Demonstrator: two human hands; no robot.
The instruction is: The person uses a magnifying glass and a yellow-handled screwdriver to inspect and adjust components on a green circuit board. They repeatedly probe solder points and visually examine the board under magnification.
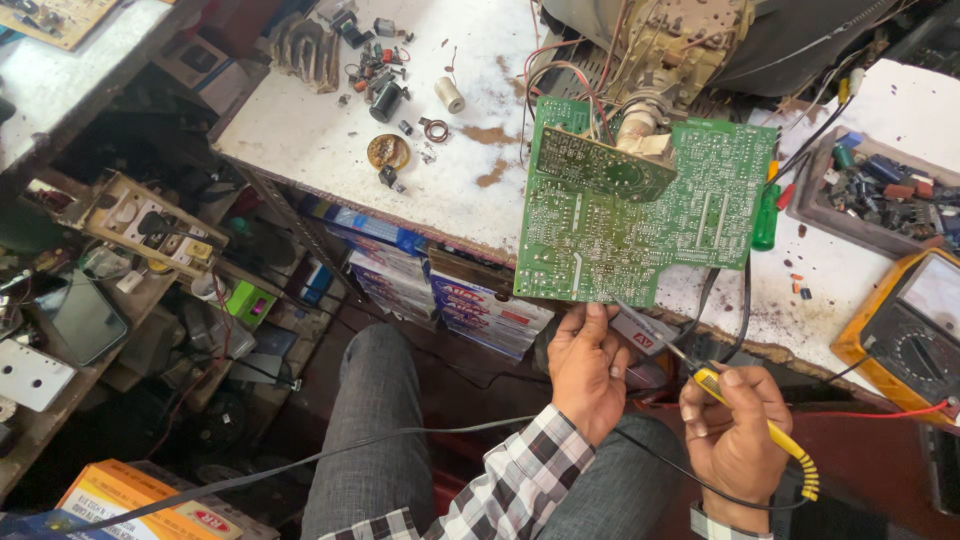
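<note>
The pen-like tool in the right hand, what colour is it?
Yellow. The probe in the right hand shows best in the head view.

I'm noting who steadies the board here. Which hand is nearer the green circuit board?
Left. The left hand touches the green circuit board at its lower edge; the right hand sits lower and apart, holding a yellow probe.

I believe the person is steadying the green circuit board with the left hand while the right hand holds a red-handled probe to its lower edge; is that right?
Not quite: the probe's handle is yellow, not red, as the head view shows. The rest holds: the left hand steadies the green circuit board at its lower edge while the right hand holds the probe with its tip towards that edge.
</note>
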